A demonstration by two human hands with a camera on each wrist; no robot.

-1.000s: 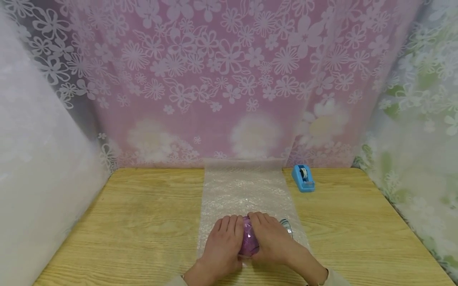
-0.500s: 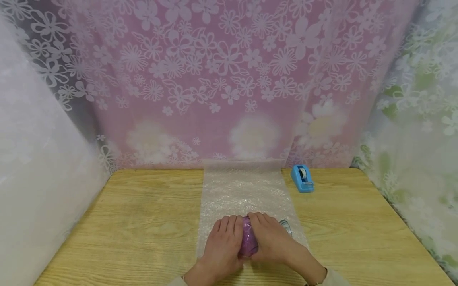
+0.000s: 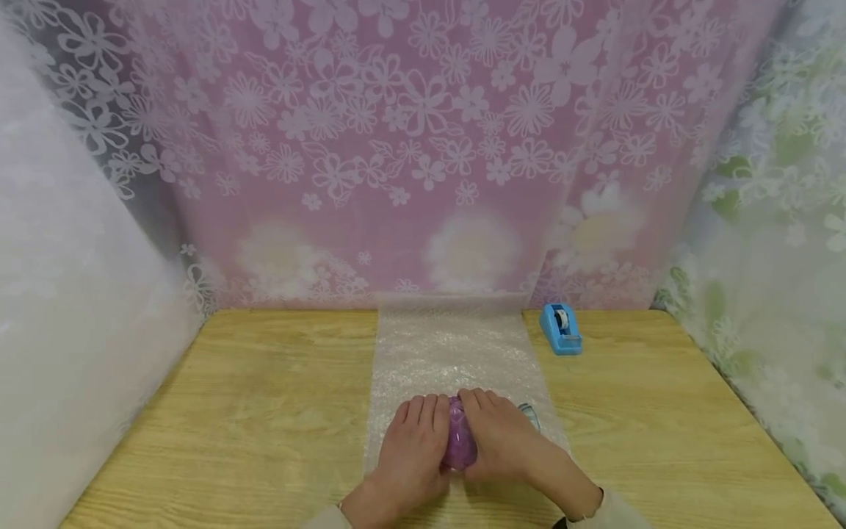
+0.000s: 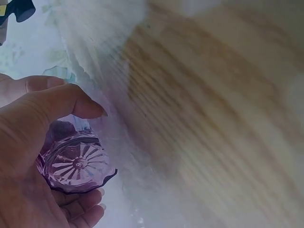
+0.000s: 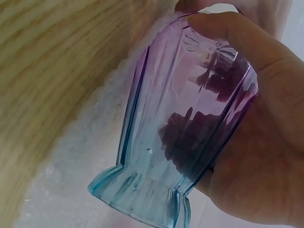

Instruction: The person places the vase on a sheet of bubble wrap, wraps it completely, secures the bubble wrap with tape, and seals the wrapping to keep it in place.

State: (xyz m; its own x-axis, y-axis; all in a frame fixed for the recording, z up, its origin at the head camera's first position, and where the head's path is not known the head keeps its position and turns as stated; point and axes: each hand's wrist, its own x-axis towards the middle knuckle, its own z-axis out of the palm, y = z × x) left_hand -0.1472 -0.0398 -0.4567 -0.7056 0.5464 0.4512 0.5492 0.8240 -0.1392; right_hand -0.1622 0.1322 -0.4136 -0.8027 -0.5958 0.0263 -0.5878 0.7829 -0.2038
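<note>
A ribbed glass vase [image 5: 161, 118], purple at its base and blue at the flared mouth, lies on its side over bubble wrap [image 3: 449, 353]. My left hand [image 3: 413, 444] grips the base end; in the left wrist view its thumb and fingers curl round the vase's patterned bottom [image 4: 78, 164]. Just to the right, my right hand [image 3: 505, 437] holds the body, thumb on one side and palm behind. Between the two hands a purple strip of glass shows, and the blue rim [image 3: 531, 417] sticks out past the right hand. The fingertips on the far side are hidden.
A blue tape dispenser [image 3: 560, 329] stands at the back right, beside the bubble wrap. The wrap runs to the back edge of the wooden table [image 3: 277, 411]. Flowered curtains [image 3: 396, 147] hang behind and at the sides.
Both hands keep their places on the vase. The highlights on the purple glass between them have shifted slightly.
</note>
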